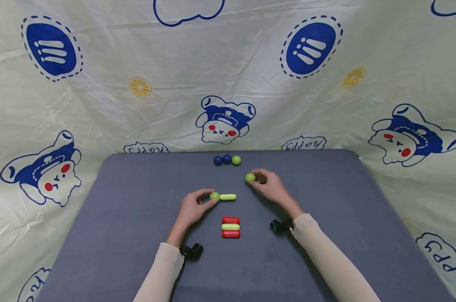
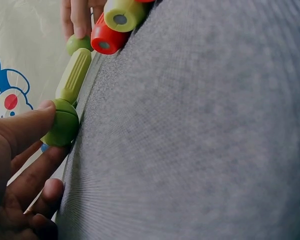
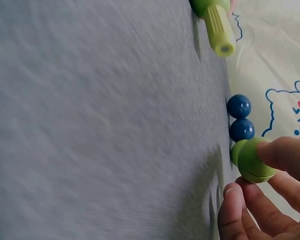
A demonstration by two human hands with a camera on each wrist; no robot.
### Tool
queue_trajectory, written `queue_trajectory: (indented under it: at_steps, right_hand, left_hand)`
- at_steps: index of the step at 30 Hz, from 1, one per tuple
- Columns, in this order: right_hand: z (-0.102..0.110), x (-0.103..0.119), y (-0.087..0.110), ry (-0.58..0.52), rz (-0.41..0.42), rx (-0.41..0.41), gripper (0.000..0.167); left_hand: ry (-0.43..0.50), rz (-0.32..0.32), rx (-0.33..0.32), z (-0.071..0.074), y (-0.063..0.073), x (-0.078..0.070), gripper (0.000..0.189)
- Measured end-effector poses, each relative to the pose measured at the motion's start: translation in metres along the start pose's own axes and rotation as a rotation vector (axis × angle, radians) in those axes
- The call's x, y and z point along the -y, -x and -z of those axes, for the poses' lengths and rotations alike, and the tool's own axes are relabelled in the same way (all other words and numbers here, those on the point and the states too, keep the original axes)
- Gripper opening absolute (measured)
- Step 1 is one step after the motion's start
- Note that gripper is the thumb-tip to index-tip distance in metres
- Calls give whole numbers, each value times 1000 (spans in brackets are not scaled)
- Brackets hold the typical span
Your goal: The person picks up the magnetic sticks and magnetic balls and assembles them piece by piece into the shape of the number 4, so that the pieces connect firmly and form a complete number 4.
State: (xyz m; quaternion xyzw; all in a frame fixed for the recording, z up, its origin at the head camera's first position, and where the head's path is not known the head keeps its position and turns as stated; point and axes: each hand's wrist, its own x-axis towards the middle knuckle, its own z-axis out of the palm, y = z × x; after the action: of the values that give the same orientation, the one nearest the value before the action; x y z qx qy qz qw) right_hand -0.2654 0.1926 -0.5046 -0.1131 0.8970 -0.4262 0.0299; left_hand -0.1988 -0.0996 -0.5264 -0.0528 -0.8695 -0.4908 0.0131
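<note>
My left hand (image 1: 191,207) pinches a green ball (image 2: 62,125) between thumb and fingers. A yellow-green ribbed rod (image 1: 228,197) extends rightward from that ball, end against it. My right hand (image 1: 272,186) pinches a second green ball (image 3: 255,160), to the right of the rod and farther back. In the right wrist view, the rod's free end shows a grey disc, with a gap between it and the right hand's ball.
Near the table's far edge, two dark blue balls (image 1: 222,160) and a green ball (image 1: 236,160) stand in a row. Closer to me lie a red rod (image 1: 230,219), a yellow-green rod (image 1: 230,227) and another red rod (image 1: 231,234), side by side on the grey table (image 1: 137,251).
</note>
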Motion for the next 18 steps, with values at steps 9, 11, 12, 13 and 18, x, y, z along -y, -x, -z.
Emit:
queue_trajectory:
  at_steps: [9, 11, 12, 13, 18]
  right_hand:
    - [-8, -2, 23, -45, 31, -14, 38]
    - [-10, -1, 27, -47, 37, -15, 38]
    - [-11, -1, 29, -44, 39, -12, 38]
    - [-12, 0, 30, -43, 40, -11, 38]
    - [-15, 2, 33, -46, 39, -11, 38]
  left_hand:
    - [-3, -4, 8, -1, 1, -1, 31]
    - [-1, 1, 7, -1, 2, -1, 31]
    - [-1, 4, 5, -1, 2, -1, 31]
    - [0, 6, 3, -1, 2, -1, 31]
    - [-1, 0, -7, 0, 2, -1, 31]
